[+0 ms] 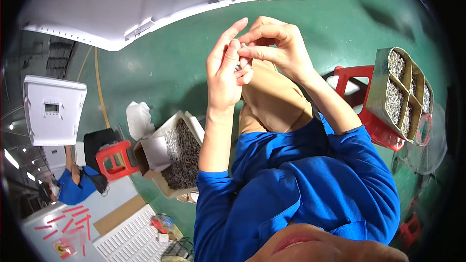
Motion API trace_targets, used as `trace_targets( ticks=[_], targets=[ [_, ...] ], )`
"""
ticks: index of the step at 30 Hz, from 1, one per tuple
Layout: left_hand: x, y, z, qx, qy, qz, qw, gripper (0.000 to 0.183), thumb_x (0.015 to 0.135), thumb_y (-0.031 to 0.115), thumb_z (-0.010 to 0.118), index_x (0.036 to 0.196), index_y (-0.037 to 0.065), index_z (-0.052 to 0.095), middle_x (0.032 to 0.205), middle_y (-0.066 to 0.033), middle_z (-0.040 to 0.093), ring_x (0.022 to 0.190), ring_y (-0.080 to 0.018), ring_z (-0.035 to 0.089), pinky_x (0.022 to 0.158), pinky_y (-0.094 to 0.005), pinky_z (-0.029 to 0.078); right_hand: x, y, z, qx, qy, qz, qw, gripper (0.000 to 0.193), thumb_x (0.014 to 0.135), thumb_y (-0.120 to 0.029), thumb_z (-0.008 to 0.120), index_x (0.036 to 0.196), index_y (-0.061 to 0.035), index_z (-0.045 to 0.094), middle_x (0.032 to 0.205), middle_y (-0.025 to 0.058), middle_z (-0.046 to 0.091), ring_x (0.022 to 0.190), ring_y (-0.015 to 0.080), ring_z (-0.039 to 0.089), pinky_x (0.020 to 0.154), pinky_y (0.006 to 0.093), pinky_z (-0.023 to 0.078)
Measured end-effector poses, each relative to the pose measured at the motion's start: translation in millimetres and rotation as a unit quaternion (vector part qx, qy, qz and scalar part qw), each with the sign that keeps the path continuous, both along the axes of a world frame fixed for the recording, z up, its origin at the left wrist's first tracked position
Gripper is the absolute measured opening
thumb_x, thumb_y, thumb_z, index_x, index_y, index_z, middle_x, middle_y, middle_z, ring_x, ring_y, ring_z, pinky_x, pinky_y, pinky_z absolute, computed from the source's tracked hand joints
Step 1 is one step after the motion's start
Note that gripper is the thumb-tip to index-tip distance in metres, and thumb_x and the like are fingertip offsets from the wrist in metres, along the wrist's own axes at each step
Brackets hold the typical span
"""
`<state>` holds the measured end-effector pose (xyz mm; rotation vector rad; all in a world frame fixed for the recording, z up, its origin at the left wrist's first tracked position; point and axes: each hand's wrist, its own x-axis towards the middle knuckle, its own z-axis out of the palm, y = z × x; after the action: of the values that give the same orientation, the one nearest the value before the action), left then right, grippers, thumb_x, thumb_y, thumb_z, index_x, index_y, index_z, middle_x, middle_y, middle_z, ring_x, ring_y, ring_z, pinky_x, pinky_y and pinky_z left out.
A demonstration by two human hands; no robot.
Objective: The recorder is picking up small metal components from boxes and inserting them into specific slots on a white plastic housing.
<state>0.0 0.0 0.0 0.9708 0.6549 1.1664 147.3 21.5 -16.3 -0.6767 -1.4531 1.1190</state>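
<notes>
Two bare hands meet: the left hand (224, 75) curls around small grey pieces (238, 67), while the right hand's (281, 43) thumb and forefinger close beside them, perhaps gripping one; I cannot tell. A loosened left grip could spill them onto the green floor (165, 58). Farther right, a knock might upset the divided box (381, 77) on its red stool (347, 73).

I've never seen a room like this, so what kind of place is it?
Probably a factory or workshop. A divided tray and a box hold lots of small metal-looking pieces, a large white panel shows at the left, and another person in blue is near it.
</notes>
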Motion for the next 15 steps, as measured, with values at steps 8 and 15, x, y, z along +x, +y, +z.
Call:
trace_targets(
  ticks=[8,15],
  targets=[
    [20.0,81.2,-46.3,-0.186,-0.303,-0.009,0.935,0.022,0.095,0.014,0.044,0.103,-0.003,0.053,0.073,-0.0037,0.044,0.054,-0.0077,0.033,0.037,-0.0179,0.025,42.0,64.8,-9.7,-0.041,0.153,-0.025,0.987,0.016,0.089,-0.011,0.061,0.094,0.004,0.061,0.081,0.0068,0.065,0.073,0.0118,0.064,0.064,0.0244,0.053],
    [-7.7,163.2,-43.6,-0.083,-0.199,-0.051,0.975,0.033,0.09,0.023,0.054,0.101,-0.008,0.055,0.079,-0.0123,0.055,0.056,-0.0104,0.038,0.038,-0.019,0.024,48.3,120.1,-2.0,0.29,0.266,-0.042,0.919,0.017,0.074,0.007,0.065,0.087,-0.0035,0.064,0.081,0.0102,0.061,0.071,0.021,0.06,0.061,0.0289,0.048]
  ],
)
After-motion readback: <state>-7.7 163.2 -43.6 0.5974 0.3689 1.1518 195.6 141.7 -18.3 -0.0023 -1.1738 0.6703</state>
